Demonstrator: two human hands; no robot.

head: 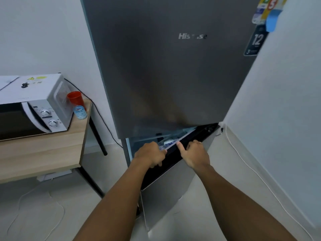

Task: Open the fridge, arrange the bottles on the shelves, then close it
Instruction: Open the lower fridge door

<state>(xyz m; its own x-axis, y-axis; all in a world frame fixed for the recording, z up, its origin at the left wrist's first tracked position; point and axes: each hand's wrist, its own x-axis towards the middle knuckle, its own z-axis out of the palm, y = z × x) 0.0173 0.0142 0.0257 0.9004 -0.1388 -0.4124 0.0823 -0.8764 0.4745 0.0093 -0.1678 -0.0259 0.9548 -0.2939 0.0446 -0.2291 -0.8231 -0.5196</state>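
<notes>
A grey fridge (173, 75) stands ahead with its upper door closed. Its lower door (165, 197) is swung partly open toward me, showing a narrow gap into the lit compartment. My left hand (150, 154) is at that gap, closed around a clear plastic bottle (168, 144) with a blue label that points into the opening. My right hand (194, 153) grips the dark top edge of the lower door, fingers curled over it and thumb stretched toward the bottle. Little of the shelves inside can be seen.
To the left, a wooden table (43, 153) carries a white microwave (34, 105), a red cup (75, 100) and a small water bottle (80, 112). A white wall (278, 101) runs close along the fridge's right side. Cables (243, 153) trail across the floor.
</notes>
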